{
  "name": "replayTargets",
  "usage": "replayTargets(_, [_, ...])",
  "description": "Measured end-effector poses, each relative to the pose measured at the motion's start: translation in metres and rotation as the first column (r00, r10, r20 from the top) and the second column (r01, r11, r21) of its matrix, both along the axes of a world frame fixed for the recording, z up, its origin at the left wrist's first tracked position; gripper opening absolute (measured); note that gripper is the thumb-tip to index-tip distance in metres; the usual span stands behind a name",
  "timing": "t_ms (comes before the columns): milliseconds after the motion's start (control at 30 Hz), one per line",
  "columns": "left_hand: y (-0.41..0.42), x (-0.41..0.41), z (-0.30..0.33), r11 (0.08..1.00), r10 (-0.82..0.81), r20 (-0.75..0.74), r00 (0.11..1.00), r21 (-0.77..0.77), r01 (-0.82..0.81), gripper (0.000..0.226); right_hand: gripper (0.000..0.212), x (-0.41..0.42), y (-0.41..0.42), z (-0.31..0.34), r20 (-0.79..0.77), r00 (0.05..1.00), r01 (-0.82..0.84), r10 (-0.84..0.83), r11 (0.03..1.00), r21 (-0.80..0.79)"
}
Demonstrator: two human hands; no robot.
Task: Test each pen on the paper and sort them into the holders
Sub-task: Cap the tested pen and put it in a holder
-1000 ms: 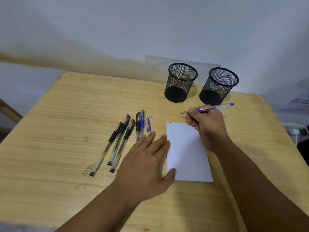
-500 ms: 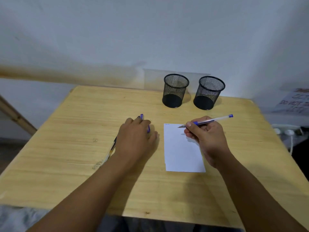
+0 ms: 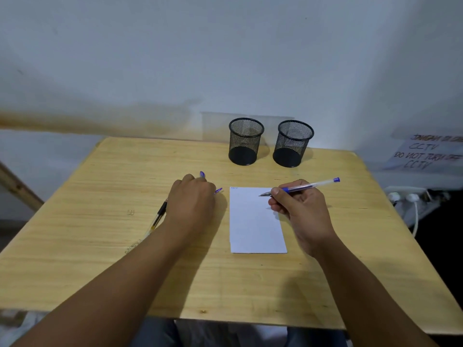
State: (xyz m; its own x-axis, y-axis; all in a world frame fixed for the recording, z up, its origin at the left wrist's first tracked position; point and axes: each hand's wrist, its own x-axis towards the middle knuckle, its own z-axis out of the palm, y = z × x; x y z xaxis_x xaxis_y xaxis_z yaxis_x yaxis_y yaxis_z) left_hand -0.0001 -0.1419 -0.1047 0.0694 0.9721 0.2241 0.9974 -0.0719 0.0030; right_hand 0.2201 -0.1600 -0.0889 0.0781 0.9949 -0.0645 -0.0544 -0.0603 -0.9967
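Observation:
A white paper [image 3: 253, 229] lies on the wooden table [image 3: 100, 181], with a small blue mark at its top left corner. My right hand [image 3: 300, 214] grips an uncapped blue pen [image 3: 310, 185], its tip just above the paper's upper right part. My left hand [image 3: 193, 204] lies curled over the row of loose pens left of the paper, hiding most of them. A black pen [image 3: 160, 216] and the top of another blue pen [image 3: 202, 174] poke out. A blue cap [image 3: 218, 190] sticks out tilted from its fingers. Two black mesh holders [image 3: 245, 141] [image 3: 292, 144] stand behind, both empty.
The table ends close to the wall behind the holders. Off its right edge are a power strip [image 3: 406, 196] with white plugs and a paper sign [image 3: 431, 151]. A wooden beam [image 3: 17, 186] leans at the far left.
My left hand left the paper's edge and moved up over the pens, curling onto the blue cap, which now lies tilted. My right hand carried the pen from beyond the paper to over it.

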Motion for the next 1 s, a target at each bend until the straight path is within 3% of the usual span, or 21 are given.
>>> replayTargets(67, [0.002,-0.001,0.004,1.0,0.012,0.203,0.979,0.017,-0.016,0.021,0.009,0.001,0.001,0.005,-0.025,1.0,0.009,-0.008,1.0,0.014])
replayTargets(167, [-0.006,0.005,0.022,0.999,0.0,0.567,0.824,0.035,-0.024,0.022,0.009,0.001,0.004,0.014,-0.042,0.999,0.017,-0.015,0.999,0.048])
replayTargets(333, [-0.03,0.016,0.039,0.997,-0.068,0.804,0.59,0.067,0.025,0.021,0.007,-0.004,0.008,0.03,-0.035,0.999,-0.013,0.018,0.992,0.126])
replayTargets(533, [-0.04,0.024,0.043,0.995,-0.093,0.896,0.434,0.067,0.075,0.02,0.01,-0.017,0.005,0.036,0.016,0.996,-0.084,0.082,0.982,0.168])
replayTargets(667, [-0.044,0.027,0.045,0.99,-0.131,0.878,0.46,0.093,0.105,0.019,0.011,-0.019,0.001,0.036,0.033,0.994,-0.108,0.104,0.98,0.166])
replayTargets(1000, [-0.05,0.028,0.046,0.987,-0.138,0.916,0.376,0.096,0.13,0.018,0.008,-0.02,-0.011,0.039,0.021,0.994,-0.106,0.104,0.983,0.151])
